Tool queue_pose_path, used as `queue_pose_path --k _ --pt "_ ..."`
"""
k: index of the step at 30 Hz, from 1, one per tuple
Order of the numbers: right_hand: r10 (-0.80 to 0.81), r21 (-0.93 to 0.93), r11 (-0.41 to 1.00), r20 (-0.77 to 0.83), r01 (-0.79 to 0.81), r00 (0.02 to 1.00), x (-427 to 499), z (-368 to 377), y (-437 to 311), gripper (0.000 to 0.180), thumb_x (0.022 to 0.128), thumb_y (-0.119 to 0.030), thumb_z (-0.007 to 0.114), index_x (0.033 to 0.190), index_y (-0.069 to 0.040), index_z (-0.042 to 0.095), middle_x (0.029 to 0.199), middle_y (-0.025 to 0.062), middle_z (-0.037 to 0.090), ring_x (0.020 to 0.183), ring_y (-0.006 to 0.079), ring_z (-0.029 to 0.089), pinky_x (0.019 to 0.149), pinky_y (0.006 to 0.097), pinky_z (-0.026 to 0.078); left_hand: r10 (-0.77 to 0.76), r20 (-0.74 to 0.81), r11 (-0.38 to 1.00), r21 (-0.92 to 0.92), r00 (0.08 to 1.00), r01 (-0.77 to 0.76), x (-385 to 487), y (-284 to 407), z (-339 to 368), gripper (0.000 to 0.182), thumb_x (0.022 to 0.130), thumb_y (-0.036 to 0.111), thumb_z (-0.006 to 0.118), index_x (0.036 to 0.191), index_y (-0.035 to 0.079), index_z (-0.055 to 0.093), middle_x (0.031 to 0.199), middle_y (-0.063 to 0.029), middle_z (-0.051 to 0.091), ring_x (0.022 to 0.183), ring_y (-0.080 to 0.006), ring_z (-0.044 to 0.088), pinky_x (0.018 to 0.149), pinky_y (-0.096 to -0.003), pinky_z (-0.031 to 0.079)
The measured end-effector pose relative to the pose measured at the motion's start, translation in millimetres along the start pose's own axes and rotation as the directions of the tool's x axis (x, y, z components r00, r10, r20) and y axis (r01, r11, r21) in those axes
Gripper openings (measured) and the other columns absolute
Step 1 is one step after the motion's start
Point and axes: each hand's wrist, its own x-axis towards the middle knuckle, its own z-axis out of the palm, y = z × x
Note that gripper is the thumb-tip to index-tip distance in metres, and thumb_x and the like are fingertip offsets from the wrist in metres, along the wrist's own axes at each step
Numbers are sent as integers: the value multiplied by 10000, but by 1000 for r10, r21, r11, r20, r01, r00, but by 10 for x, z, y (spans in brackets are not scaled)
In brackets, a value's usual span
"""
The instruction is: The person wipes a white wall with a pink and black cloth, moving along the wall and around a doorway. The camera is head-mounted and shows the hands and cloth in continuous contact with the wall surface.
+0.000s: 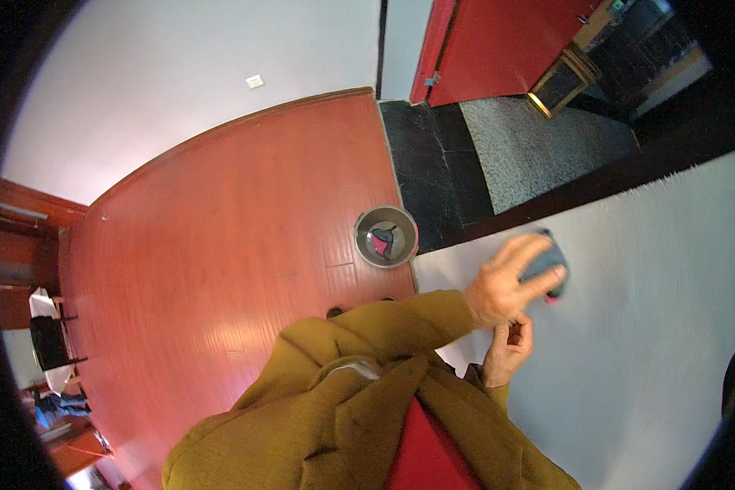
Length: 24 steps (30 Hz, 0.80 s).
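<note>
My left hand (505, 285) reaches across to the right, its fingers spread over a grey-blue cloth (542, 266) with a pink corner. The cloth lies against a pale, streaked surface (618, 343); hand and cloth are slightly blurred. Just below the left wrist is my right hand (509, 352), fingers curled, with nothing visible in it. Its palm is partly hidden. On the floor stands a round metal bucket (360, 250), holding a crumpled grey and pink cloth (382, 241).
Reddish wood flooring (220, 214) extends left to a white wall with a socket plate (255, 81). Black tile (432, 165) and a grey mat (520, 153) lie by a red door (502, 49). A wooden-framed stool (563, 79) stands beyond. Furniture (52, 340) lines the far left.
</note>
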Motion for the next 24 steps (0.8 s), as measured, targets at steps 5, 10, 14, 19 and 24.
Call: queue_pose_path --k 5,10,14,19,24 --pt "-119 56 991 -13 119 993 114 125 19 180 960 -62 645 1107 40 630 1018 43 652 932 134 583 816 282 486 135 -19 984 -118 991 -136 171 80 61 492 718 67 753 1207 110 715 1312 -244 572 1178 -427 588 926 -454 573" --pt "-80 58 995 -50 83 996 200 248 -189 176 976 -53 628 1120 46 616 1032 58 655 916 129 595 825 279 497 85 46 993 -83 995 -81 39 -274 -93 598 630 137 790 1221 109 700 1303 -235 562 1182 -417 580 905 -452 575" --pt "-72 57 995 -141 81 987 250 409 -351 180 981 -43 617 1134 52 603 1037 68 658 928 125 603 843 273 499 104 110 994 -37 988 -100 89 -370 -175 606 618 155 803 1212 98 698 1295 -241 554 1171 -419 578 904 -448 570" --pt "-161 35 984 -278 177 947 322 605 -501 192 977 -70 637 1129 45 612 1050 72 663 946 127 607 858 275 492 232 106 964 -157 967 -214 516 -255 -237 501 695 145 758 1191 99 703 1300 -223 558 1175 -408 576 927 -433 572" --pt "-150 76 980 -314 182 937 357 669 -585 174 954 -43 669 1105 23 613 1037 43 652 928 110 588 830 260 473 318 83 932 -212 945 -295 770 -391 -224 465 708 127 734 1173 131 722 1297 -178 591 1173 -359 594 925 -404 578"
